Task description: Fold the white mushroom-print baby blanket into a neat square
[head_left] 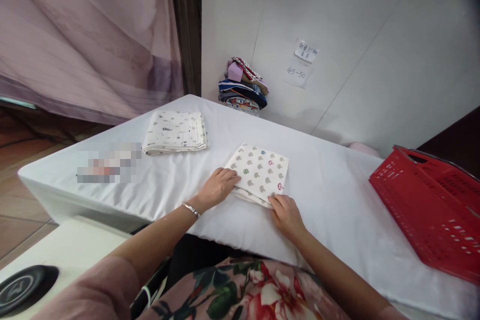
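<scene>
- The left hand (217,187) rests on the near-left edge of a folded mushroom-print cloth (260,170).
- The right hand (287,215) touches its near corner.
- A red basket (431,205) sits at the right.

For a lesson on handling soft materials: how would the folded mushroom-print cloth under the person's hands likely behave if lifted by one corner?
The mushroom-print cloth looks thin and layered, so it would probably droop and unfold. It seems light, lying flat under the left hand and right hand. On the smooth white table cover it would likely slide easily.
</scene>
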{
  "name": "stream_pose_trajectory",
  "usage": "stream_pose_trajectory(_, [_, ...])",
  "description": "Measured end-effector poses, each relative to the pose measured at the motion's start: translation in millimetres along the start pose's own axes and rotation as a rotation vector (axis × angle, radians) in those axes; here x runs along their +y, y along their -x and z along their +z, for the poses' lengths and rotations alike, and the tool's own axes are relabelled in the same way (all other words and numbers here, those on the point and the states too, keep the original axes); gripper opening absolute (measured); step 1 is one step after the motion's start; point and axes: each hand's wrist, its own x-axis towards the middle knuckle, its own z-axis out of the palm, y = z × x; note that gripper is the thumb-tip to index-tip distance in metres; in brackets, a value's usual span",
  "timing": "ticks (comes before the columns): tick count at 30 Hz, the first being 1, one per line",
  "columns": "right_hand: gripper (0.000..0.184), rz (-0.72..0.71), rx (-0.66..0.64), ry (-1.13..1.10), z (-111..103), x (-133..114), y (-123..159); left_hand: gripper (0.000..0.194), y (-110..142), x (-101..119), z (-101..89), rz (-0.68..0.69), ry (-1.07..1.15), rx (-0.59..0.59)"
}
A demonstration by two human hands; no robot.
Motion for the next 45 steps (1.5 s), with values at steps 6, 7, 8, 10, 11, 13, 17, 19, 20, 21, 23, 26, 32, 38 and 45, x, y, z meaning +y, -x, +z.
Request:
stream_pose_trajectory(6, [0.036, -0.007, 0.031, 0.011, 1, 1, -2, 0.027, -6, 3, 6.7, 0.028, 0.016, 0.031])
stream_pose_trajectory(7, [0.036, -0.011, 0.025, 0.011, 1, 1, -1, 0.027, -4, 4, 8.2, 0.024, 0.021, 0.040])
stream_pose_trajectory(8, [0.036, -0.014, 0.015, 0.008, 0, 2, 0, 0.026, -2, 4, 9.4, 0.025, 0.022, 0.040])
stream_pose_trajectory(10, [0.035, -0.011, -0.006, -0.006, -2, 0, 0, 0.025, 2, 4, 11.1, 0.036, 0.020, 0.021])
stream_pose_trajectory(11, [0.033, -0.003, -0.014, -0.021, -4, -2, -1, 0.025, 3, 4, 11.6, 0.039, 0.018, 0.010])
stream_pose_trajectory(13, [0.030, 0.011, -0.018, -0.070, -7, -7, -5, 0.026, 4, 4, 12.1, 0.033, 0.022, 0.005])
stream_pose_trajectory(17, [0.026, 0.023, 0.021, -0.141, -7, -18, -22, 0.024, 3, 3, 13.8, 0.020, 0.034, 0.062])
stream_pose_trajectory(19, [0.024, 0.023, 0.019, -0.131, -2, -21, -30, 0.022, 3, 2, 15.1, 0.013, 0.035, 0.096])
stream_pose_trajectory(20, [0.022, 0.018, 0.011, -0.124, 0, -21, -34, 0.022, 3, 2, 15.6, 0.013, 0.034, 0.108])
stream_pose_trajectory(21, [0.021, 0.010, 0.004, -0.121, 3, -21, -37, 0.021, 3, 3, 15.9, 0.016, 0.029, 0.118])
stream_pose_trajectory(23, [0.020, -0.005, 0.003, -0.114, 6, -20, -41, 0.021, 4, 3, 16.0, 0.025, 0.010, 0.130])
stream_pose_trajectory(26, [0.024, -0.018, 0.013, -0.088, 8, -20, -43, 0.021, 6, 5, 15.3, 0.035, -0.012, 0.145])
stream_pose_trajectory(32, [0.019, -0.076, -0.043, -0.087, 4, -24, -37, 0.022, 9, 3, 7.8, 0.062, 0.078, 0.062])
stream_pose_trajectory(38, [0.024, -0.089, -0.058, -0.068, 6, -21, -32, 0.024, 9, -1, 3.3, 0.133, 0.095, -0.011])
stream_pose_trajectory(45, [0.030, -0.126, 0.008, -0.050, 8, -13, -29, 0.019, 7, 6, 14.5, 0.119, 0.056, 0.061])
